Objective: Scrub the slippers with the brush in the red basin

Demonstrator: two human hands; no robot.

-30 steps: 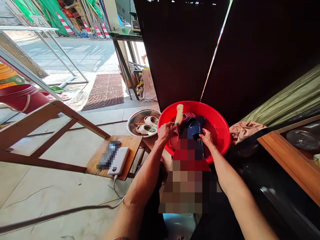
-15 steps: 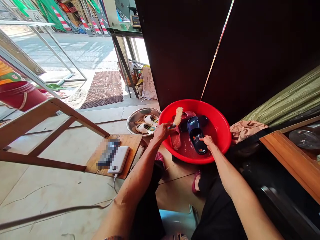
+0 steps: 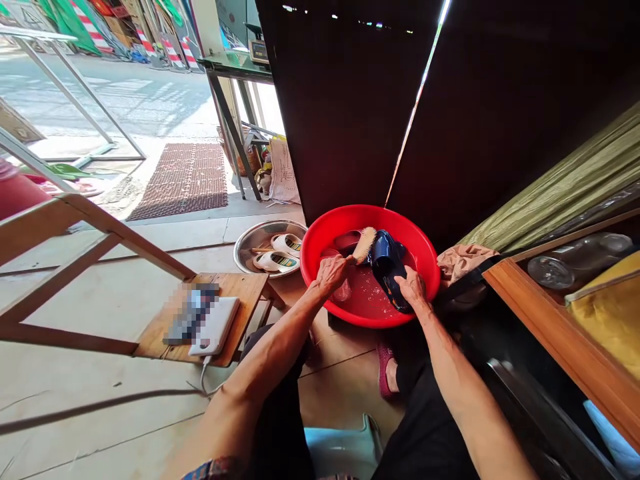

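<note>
Red tub (image 3: 320, 267) sits on the floor with water (image 3: 367, 300) in it. The right hand (image 3: 413, 287) holds a dark blue slipper (image 3: 387, 267) in the tub. The left hand (image 3: 333, 275) is closed around a brush (image 3: 364, 244), right beside the slipper. Two white slippers (image 3: 283, 245) lie in a metal tray (image 3: 243, 257) near the tub.

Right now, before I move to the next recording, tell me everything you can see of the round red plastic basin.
The round red plastic basin is wide and shallow, with a glossy surface and a smooth rounded rim. It sits low on the tiled floor, tilted slightly toward the person, and holds shallow water. Inside, the right hand grips a dark blue slipper, while the left hand, reaching over the rim, holds a tan-bristled scrubbing brush against it.
</note>
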